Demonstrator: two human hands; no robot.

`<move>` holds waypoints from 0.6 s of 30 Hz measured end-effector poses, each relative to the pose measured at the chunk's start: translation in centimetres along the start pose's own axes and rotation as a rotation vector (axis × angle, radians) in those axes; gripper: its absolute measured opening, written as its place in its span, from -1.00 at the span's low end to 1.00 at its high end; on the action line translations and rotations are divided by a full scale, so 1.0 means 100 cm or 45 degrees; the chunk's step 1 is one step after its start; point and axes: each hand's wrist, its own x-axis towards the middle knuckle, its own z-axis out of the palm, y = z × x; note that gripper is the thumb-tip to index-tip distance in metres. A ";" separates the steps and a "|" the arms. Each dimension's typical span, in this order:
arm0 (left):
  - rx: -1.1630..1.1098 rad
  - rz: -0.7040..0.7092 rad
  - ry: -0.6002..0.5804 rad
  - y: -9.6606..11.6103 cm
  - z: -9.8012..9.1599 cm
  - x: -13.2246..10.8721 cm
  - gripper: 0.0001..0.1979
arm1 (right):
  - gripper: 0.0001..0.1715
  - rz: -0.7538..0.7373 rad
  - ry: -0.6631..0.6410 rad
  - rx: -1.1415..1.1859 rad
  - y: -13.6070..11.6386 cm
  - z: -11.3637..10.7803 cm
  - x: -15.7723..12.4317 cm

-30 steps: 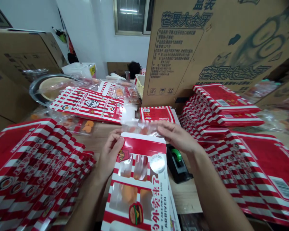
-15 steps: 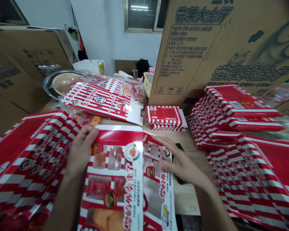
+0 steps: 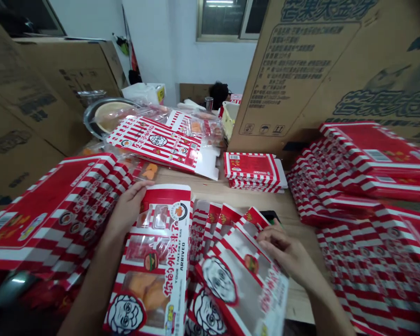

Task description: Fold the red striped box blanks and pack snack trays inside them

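Note:
My left hand [image 3: 128, 210] grips the top left edge of a filled red-and-white striped snack box [image 3: 153, 261] with clear windows that show orange pieces. It lies flat on the wooden table [image 3: 238, 198] in front of me. My right hand [image 3: 283, 249] is curled on the right edge of another striped box [image 3: 241, 280], which tilts up from a fanned row of similar boxes between the two hands. A black tape dispenser [image 3: 271, 215] peeks out just behind my right hand.
Stacks of flat striped cartons lie at left [image 3: 52, 210] and right [image 3: 364, 186], with a small stack [image 3: 254, 168] at the middle. A big brown cardboard box [image 3: 336, 65] stands behind, more brown boxes [image 3: 38, 93] at left. A round metal basin [image 3: 108, 114] sits at back left.
The filled box came down and left onto the table with my left hand. My right hand left its top, dropped to the right and took hold of another box. The view swung left.

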 end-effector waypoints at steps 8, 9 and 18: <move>0.694 0.533 -0.250 -0.045 0.035 0.001 -0.72 | -0.61 -0.401 -0.146 -0.387 -0.014 0.022 0.003; 0.729 0.531 -0.247 -0.057 0.041 -0.001 -0.72 | -0.62 -0.452 -0.223 -0.435 -0.018 0.027 0.003; 1.310 0.544 -0.485 -0.113 0.041 -0.082 -0.49 | -0.63 -0.637 -0.223 -0.613 -0.014 0.048 0.000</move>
